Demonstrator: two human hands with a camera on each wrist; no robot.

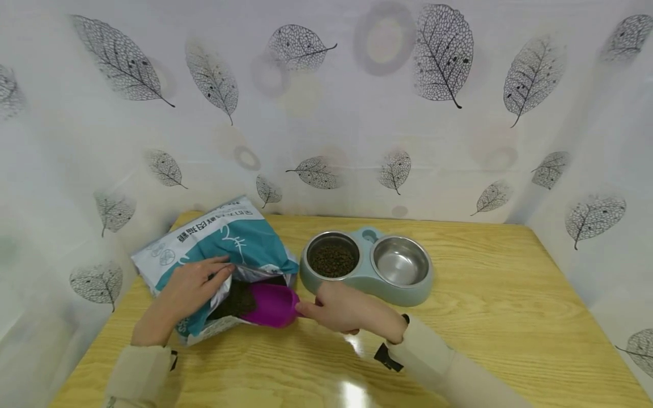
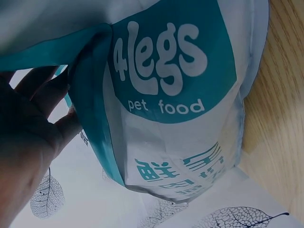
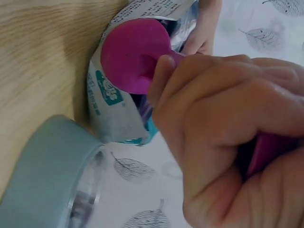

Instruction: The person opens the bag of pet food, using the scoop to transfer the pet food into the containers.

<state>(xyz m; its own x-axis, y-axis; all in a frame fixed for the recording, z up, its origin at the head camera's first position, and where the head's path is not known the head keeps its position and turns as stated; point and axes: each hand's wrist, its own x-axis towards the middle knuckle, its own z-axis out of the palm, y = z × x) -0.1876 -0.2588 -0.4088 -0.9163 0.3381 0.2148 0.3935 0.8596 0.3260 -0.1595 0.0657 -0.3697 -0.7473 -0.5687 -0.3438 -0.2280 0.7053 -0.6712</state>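
Note:
A white and teal pet food bag (image 1: 240,238) lies on its side at the left, its mouth facing right and towards the front. My left hand (image 1: 196,286) pinches the upper edge of that mouth; the left wrist view has the fingers (image 2: 50,90) at the teal rim. My right hand (image 1: 339,309) grips the handle of a magenta scoop (image 1: 275,305), fingers wrapped round it in the right wrist view. The scoop's front end is inside the bag mouth, against the brown kibble (image 1: 237,300) there.
A pale blue double feeder (image 1: 364,283) stands right of the bag, just beyond my right hand. Brown kibble (image 1: 333,262) lies in its left steel bowl; the right steel bowl (image 1: 400,262) shows bare metal. Behind the wooden table (image 1: 500,317) hangs a leaf-patterned curtain (image 1: 347,130).

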